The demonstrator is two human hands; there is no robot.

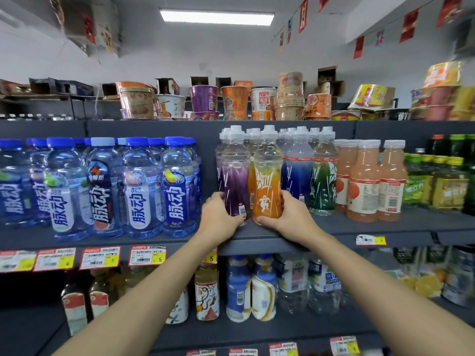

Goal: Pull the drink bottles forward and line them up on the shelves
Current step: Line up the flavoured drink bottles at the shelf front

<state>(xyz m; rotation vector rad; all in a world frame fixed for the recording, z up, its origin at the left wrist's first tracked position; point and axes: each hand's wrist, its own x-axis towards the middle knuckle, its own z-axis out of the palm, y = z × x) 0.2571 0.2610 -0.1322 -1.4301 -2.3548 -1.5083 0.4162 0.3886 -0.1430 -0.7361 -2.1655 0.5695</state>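
Observation:
On the middle shelf (359, 227) a purple-labelled bottle (235, 176) and an orange-labelled bottle (267, 181) stand upright side by side near the front edge. My left hand (218, 217) grips the purple bottle low on its left side. My right hand (285, 217) grips the base of the orange bottle from the right. Just behind and to the right stand a blue-labelled bottle (298, 170) and a green-labelled bottle (323, 176), with more white-capped bottles in rows behind them.
Blue-capped water bottles (102, 186) fill the shelf's left part, with a gap before the purple bottle. Pink juice bottles (365, 181) and green-capped bottles (447, 183) stand to the right. Instant noodle cups (231, 101) sit on the top shelf. More drinks (252, 286) stand on the shelf below.

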